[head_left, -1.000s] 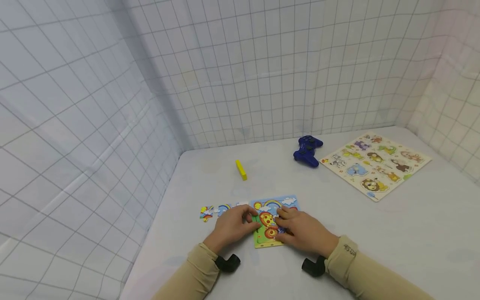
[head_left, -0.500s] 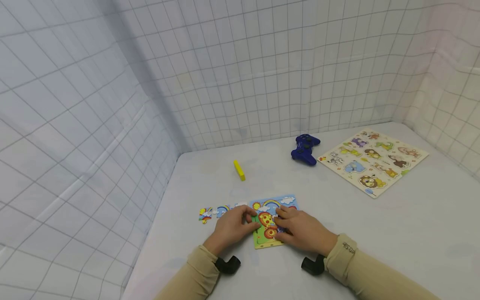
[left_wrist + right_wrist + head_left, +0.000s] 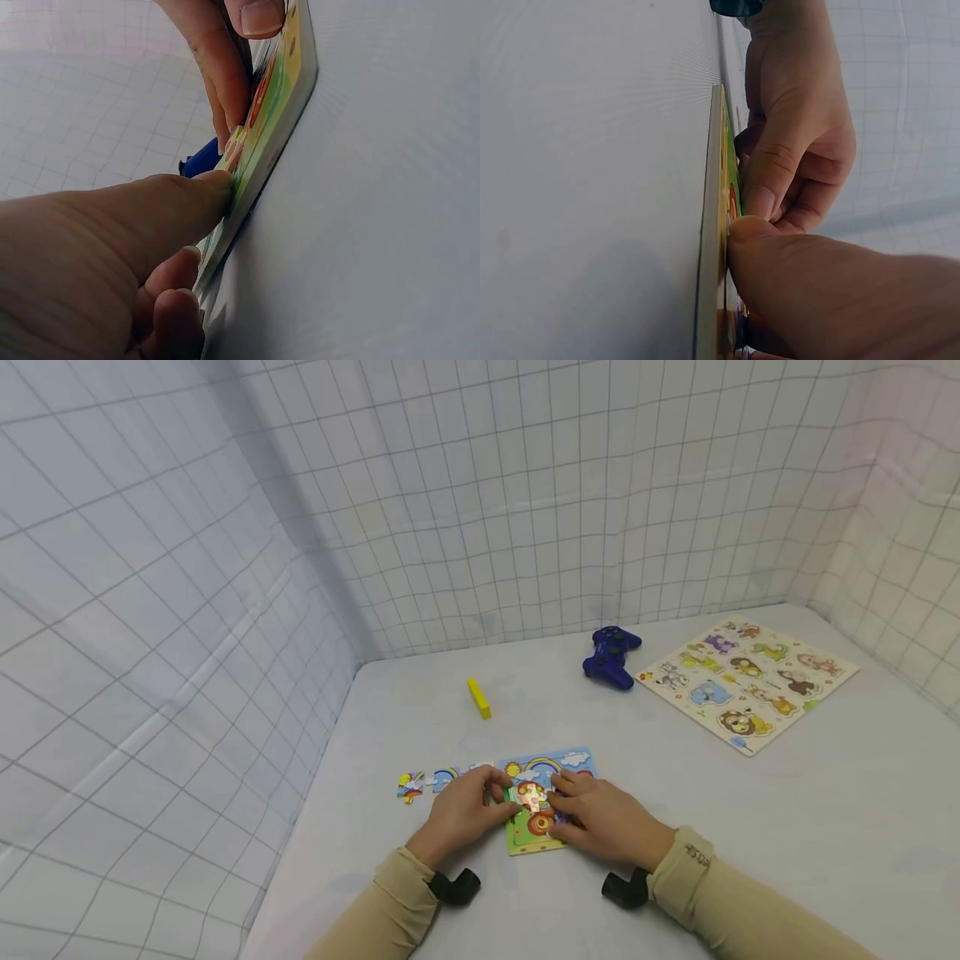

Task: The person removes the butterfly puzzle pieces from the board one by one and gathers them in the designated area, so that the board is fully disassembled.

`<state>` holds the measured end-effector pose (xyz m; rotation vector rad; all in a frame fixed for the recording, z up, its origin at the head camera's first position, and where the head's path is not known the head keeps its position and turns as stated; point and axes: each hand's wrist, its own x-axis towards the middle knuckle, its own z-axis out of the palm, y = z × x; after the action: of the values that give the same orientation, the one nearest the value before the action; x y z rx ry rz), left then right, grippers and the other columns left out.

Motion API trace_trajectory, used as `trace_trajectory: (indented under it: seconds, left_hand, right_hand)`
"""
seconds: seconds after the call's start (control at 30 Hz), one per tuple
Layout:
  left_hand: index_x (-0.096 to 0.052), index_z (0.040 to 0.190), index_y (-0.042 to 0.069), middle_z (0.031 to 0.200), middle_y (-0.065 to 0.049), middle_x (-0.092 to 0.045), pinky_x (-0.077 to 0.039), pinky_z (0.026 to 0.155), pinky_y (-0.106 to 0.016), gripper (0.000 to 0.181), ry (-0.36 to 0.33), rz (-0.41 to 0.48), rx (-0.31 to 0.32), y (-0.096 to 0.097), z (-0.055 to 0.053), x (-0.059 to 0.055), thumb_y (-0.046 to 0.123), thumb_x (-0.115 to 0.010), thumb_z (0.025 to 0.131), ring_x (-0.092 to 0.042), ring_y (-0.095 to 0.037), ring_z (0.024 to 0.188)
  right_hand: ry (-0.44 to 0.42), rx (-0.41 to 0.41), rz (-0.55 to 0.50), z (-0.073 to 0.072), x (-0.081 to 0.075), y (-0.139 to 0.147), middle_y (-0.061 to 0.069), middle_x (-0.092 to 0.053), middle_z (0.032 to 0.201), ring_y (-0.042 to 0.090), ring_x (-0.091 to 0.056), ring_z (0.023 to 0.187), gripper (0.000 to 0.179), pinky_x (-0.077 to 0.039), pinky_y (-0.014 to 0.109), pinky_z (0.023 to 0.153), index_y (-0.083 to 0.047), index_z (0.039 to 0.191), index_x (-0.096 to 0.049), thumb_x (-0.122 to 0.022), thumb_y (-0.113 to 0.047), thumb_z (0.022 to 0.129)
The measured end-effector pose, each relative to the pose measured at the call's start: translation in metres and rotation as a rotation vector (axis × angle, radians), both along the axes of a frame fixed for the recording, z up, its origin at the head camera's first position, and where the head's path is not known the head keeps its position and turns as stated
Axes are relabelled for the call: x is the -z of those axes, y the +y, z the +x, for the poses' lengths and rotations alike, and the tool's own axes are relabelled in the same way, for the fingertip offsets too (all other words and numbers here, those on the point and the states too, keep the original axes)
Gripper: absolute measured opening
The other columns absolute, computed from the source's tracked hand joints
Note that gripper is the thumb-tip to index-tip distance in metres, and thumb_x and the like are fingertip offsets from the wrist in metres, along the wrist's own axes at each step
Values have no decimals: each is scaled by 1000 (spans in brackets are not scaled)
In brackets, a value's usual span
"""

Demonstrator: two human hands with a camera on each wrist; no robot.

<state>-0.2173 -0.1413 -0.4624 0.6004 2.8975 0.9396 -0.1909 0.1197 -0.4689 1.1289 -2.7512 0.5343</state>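
A glossy, multicoloured flat puzzle piece [image 3: 532, 797] lies on the bright, cartoon-printed rectangular board [image 3: 528, 851], directly between both hands. The left hand [image 3: 467, 810] bends thumb and fingers at its left side, pinch unclear; the right hand [image 3: 611, 820] rests loosely spread fingers on its right.

Near the middle of the head view you have 1 yellow block [image 3: 479, 698], lying aslant on the white tabletop [image 3: 660, 785]. Right of centre you see 1 dark blue game controller [image 3: 611, 657], just beside the left corner of 1 pale animal board [image 3: 738, 697], which lies at the right of the frame. Grid-lined white cloth [image 3: 487, 518] faces you on 3 sides: left, top and right.
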Motion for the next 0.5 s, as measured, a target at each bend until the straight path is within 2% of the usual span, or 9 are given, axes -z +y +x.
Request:
trace_trajectory:
  seconds: [0.17, 0.37, 0.5]
  left_hand:
    - [-69, 109, 23, 87, 15, -63, -39, 56, -22, 28, 16, -5, 5, 0, 0, 0, 40, -80, 89, -49, -3, 63]
    - [-68, 112, 26, 86, 15, -60, -40, 60, -23, 37, -11, -59, -6, 0, 1, -2, 49, -81, 86, -50, -4, 67]
    - [-68, 113, 26, 88, 15, -59, -41, 61, -23, 39, -2, -59, 1, 1, 1, -2, 49, -82, 85, -50, -4, 70]
  right_hand:
    - [-10, 9, 6, 0, -1, 0, 21, -56, 148, 38, -52, 140, 52, -44, 52, 111, -5, 136, -67, -65, -43, 100]
    - [4, -8, -4, 0, 0, -1, 23, -57, 146, 40, -53, 138, 49, -45, 53, 110, -3, 134, -68, -66, -40, 101]
    - [-1, -2, -2, 1, 0, 0, 23, -57, 146, 40, -53, 138, 49, -45, 54, 110, -3, 134, -68, -65, -40, 101]
